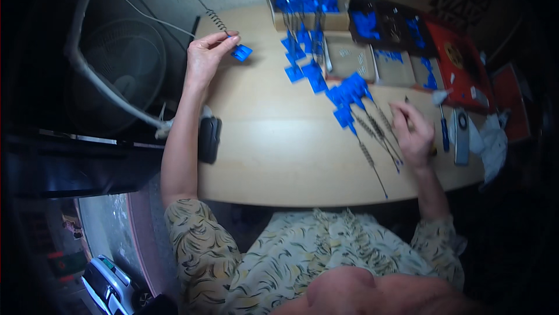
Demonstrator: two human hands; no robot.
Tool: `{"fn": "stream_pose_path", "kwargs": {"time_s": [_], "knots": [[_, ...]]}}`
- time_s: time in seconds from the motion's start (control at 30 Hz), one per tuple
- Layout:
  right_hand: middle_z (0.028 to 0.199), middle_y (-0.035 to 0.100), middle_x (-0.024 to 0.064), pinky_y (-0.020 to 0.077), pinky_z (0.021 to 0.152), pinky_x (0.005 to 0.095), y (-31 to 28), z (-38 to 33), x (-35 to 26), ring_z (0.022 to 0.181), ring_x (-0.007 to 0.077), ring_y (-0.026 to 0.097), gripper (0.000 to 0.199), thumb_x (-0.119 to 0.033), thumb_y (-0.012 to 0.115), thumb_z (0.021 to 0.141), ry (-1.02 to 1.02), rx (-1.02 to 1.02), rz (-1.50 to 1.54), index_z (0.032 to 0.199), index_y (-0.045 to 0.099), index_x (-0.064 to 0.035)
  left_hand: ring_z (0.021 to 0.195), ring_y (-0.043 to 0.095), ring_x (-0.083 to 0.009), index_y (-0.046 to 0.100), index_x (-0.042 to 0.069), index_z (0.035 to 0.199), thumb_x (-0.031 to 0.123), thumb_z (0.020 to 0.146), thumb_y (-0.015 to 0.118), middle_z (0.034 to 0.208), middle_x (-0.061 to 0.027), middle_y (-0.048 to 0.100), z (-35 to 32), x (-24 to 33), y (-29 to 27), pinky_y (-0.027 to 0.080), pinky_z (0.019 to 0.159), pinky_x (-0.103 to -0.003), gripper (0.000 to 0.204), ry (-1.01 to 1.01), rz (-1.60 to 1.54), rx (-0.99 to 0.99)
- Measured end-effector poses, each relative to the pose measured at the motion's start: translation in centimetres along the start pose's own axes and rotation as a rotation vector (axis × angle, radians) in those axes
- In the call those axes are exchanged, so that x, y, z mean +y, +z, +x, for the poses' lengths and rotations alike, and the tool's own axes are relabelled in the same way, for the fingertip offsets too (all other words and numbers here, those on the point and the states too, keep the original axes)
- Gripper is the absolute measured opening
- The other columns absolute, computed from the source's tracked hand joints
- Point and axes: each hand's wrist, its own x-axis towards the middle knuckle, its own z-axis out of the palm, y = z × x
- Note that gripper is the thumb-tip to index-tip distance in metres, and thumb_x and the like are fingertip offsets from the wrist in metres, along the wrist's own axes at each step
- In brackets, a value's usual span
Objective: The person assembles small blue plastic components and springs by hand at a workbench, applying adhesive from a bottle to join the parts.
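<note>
Table edge: the pale wooden table (273, 140) is curving along the person's body, its left edge lying beside a fan (122, 59).
Open room: a wide bare stretch of table is lying between the two hands; the far side is crowding with a cardboard box (335, 21) and flat trays (372, 62) of blue parts.
Left hand (205, 56): the arm is stretching far forward to the table's left corner, the grip closing on a spring rod (212, 15) with a blue plate (241, 53) at its base, the plate resting on the table.
Right hand (414, 131): it is lying palm down near the right edge, fingers curling on a loose rod from the rod pile (372, 134); how tightly cannot be told.
Beside it: a blue-handled tool (445, 131).
</note>
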Motion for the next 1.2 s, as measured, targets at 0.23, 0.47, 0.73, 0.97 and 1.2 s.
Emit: {"fn": "stream_pose_path", "kwargs": {"time_s": [0.23, 0.47, 0.73, 0.97, 1.2], "knots": [[0.068, 0.063, 0.0073, 0.0489, 0.056, 0.0326, 6.0, 5.2, -7.6, 0.057, 0.0139, 0.060, 0.039, -0.023, 0.076, 0.092, -0.239, -0.266, 0.223, 0.120, 0.068, 0.0025, 0.077, 0.072, -0.0146, 0.080, 0.001, 0.095, 0.008, 0.084, 0.082, 0.087, -0.0103, 0.075, -15.1, 2.0, 7.2, 0.058, 0.071, -0.028, 0.013, 0.343, 0.117, -0.281], [0.070, 0.065, 0.0049, 0.0504, 0.057, 0.0267, 7.9, 2.7, -8.4, 0.063, 0.0092, 0.063, 0.015, -0.012, 0.067, 0.100, -0.311, -0.394, 0.172, 0.097, 0.071, 0.0025, 0.085, 0.073, -0.0234, 0.077, 0.004, 0.106, 0.013, 0.082, 0.084, 0.099, -0.0108, 0.073, -19.0, -0.6, 7.7, 0.060, 0.076, -0.035, 0.027, 0.390, 0.243, -0.414], [0.072, 0.067, 0.0043, 0.0523, 0.057, 0.0266, 8.0, 2.0, -9.0, 0.065, 0.0099, 0.065, 0.015, -0.012, 0.067, 0.100, -0.384, -0.386, 0.153, 0.100, 0.072, 0.0015, 0.098, 0.069, -0.0240, 0.076, 0.011, 0.114, 0.013, 0.082, 0.083, 0.110, -0.0077, 0.069, -18.1, -1.6, 6.9, 0.059, 0.087, -0.036, 0.034, 0.451, 0.369, -0.586], [0.083, 0.071, 0.0080, 0.0521, 0.062, 0.0331, 3.6, 0.0, -5.3, 0.068, 0.0185, 0.066, 0.020, -0.005, 0.081, 0.084, -0.605, -0.496, 0.191, 0.103, 0.075, -0.0023, 0.097, 0.070, -0.0222, 0.077, 0.013, 0.114, 0.014, 0.079, 0.083, 0.109, -0.0045, 0.071, -17.5, -1.7, 7.0, 0.060, 0.085, -0.037, 0.035, 0.415, 0.321, -0.621], [0.110, 0.070, 0.0084, 0.0529, 0.087, 0.0361, -0.2, -6.2, -1.3, 0.103, 0.0233, 0.064, 0.023, -0.001, 0.069, 0.091, -0.355, -0.827, 0.045, 0.113, 0.074, -0.0061, 0.100, 0.069, -0.0185, 0.077, 0.018, 0.117, 0.007, 0.078, 0.082, 0.110, -0.0020, 0.070, -17.4, -1.3, 7.0, 0.062, 0.091, -0.033, 0.041, 0.374, 0.377, -0.657]]}}
